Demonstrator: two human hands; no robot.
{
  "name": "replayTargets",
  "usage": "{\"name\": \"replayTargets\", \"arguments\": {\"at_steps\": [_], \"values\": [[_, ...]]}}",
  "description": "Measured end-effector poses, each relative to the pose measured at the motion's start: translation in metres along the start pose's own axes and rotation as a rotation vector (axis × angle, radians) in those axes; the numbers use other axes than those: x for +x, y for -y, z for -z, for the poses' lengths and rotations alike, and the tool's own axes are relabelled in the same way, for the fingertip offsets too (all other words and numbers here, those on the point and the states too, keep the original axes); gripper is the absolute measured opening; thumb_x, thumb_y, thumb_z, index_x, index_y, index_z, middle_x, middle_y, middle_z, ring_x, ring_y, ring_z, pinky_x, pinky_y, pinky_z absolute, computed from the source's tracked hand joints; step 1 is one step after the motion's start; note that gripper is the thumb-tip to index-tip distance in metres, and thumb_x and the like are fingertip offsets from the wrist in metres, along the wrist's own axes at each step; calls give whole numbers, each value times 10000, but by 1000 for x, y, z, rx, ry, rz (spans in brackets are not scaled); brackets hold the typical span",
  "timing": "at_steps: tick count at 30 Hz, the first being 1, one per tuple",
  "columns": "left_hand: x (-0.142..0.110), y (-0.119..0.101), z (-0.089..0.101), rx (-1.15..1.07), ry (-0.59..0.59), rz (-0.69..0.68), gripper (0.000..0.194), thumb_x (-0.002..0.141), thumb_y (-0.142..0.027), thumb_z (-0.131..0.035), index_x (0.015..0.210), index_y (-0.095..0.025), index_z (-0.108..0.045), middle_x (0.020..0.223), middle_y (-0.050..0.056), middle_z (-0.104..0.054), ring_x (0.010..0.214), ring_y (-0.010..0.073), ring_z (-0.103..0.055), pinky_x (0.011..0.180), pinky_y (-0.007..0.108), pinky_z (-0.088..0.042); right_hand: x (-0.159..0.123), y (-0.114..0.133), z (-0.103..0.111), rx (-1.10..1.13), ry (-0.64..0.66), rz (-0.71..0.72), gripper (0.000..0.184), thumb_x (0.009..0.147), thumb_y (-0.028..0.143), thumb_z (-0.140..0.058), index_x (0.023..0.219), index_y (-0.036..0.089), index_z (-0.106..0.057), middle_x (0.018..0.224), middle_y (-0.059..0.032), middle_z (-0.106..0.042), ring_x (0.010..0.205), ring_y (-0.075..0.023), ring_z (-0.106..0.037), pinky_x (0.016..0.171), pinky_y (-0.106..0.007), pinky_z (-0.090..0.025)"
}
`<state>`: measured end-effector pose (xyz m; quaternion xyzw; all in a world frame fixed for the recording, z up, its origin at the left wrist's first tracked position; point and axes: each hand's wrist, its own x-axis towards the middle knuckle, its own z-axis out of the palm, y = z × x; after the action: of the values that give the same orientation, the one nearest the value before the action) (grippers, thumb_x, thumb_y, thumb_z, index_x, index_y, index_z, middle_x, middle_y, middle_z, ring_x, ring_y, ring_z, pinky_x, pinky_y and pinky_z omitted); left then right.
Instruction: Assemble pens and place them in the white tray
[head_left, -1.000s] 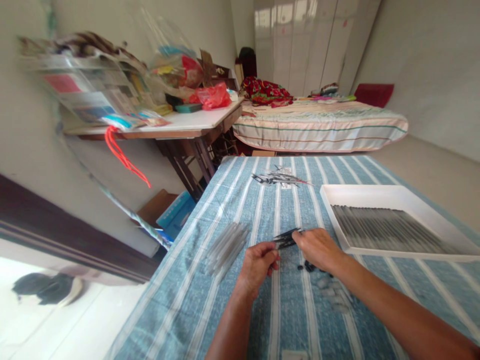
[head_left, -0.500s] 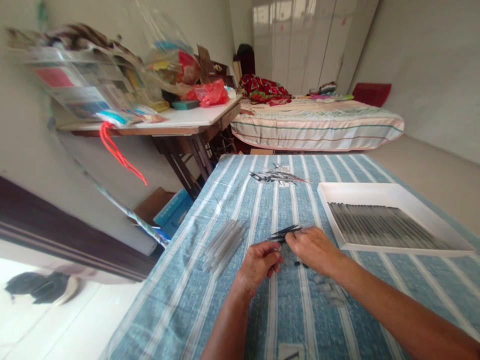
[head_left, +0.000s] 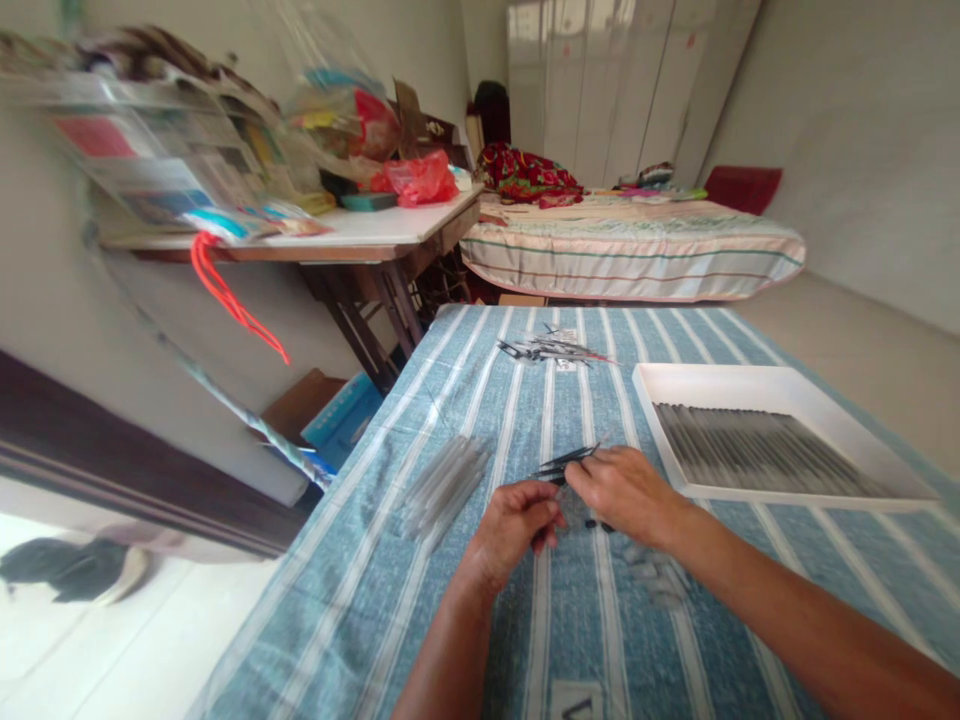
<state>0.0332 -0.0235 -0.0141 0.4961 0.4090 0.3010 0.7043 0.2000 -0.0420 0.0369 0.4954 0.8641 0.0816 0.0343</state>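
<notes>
My left hand (head_left: pixel 517 525) and my right hand (head_left: pixel 622 490) meet fingertip to fingertip over the middle of the cloth-covered table. Both are closed in a pinch, but whatever lies between the fingers is too small and blurred to name. Just beyond the fingertips lie several thin black pointed sticks (head_left: pixel 568 460), partly hidden by the hands. Small black pieces (head_left: pixel 592 524) sit below my right hand, and short grey translucent pieces (head_left: pixel 656 575) lie under that forearm. To the left of my hands is a bundle of grey translucent tubes (head_left: pixel 446 490).
A white open box (head_left: pixel 712 378) on the right holds a row of dark slim rods (head_left: pixel 765 450). Thin dark and red-tipped sticks (head_left: pixel 555 348) are heaped at the table's far end. A cluttered side table (head_left: pixel 360 235) stands left, a bed (head_left: pixel 637 245) behind.
My right hand has shifted very slightly left with the fingertips still together. The whole view has moved a little; the piles and the box stay as they were.
</notes>
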Motion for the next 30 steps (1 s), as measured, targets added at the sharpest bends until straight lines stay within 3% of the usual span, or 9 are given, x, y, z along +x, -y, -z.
{"name": "replayTargets", "arguments": {"at_steps": [10, 17, 20, 23, 26, 30], "values": [[-4, -3, 2, -136, 85, 20, 152, 734, -217, -628, 854, -124, -630, 652, 29, -659, 443, 81, -521, 401, 189, -321, -5, -6, -6, -42, -154, 59, 83, 832, 106, -521, 797, 155, -578, 672, -51, -625, 660, -204, -596, 591, -303, -376], [-5, -6, 0, -113, 144, -48, 134, 759, -210, -621, 781, -92, -678, 626, 24, -623, 458, 74, -505, 416, 194, -333, -8, 7, -5, -31, -346, 187, 120, 861, 139, -500, 788, 148, -595, 608, -36, -595, 603, -190, -567, 575, -305, -369], [-4, -8, 0, -196, 93, -87, 166, 743, -236, -663, 848, -109, -680, 647, 26, -645, 476, 79, -523, 450, 201, -361, -14, 3, 0, 54, -467, 161, 172, 890, 140, -446, 912, 147, -616, 618, -33, -607, 618, -172, -567, 604, -289, -386], [-4, -9, 0, -304, 25, -139, 200, 705, -238, -708, 874, -139, -668, 687, 34, -673, 506, 95, -558, 474, 206, -382, -26, -13, 0, 195, -559, 21, 227, 906, 152, -405, 948, 155, -628, 680, -43, -655, 629, -148, -585, 633, -258, -407], [-4, -10, -1, -366, 18, -181, 202, 697, -235, -717, 872, -151, -661, 696, 34, -680, 510, 99, -567, 477, 207, -391, -39, -28, -11, 317, -482, -181, 229, 900, 209, -427, 884, 180, -653, 727, -35, -693, 631, -138, -617, 618, -234, -413], [-5, -10, -3, -377, 25, -187, 202, 703, -233, -714, 881, -151, -665, 685, 33, -678, 494, 98, -561, 463, 204, -386, -46, -26, -28, 406, -98, -241, 221, 873, 241, -461, 816, 212, -673, 716, -14, -702, 656, -155, -645, 603, -230, -398]]}}
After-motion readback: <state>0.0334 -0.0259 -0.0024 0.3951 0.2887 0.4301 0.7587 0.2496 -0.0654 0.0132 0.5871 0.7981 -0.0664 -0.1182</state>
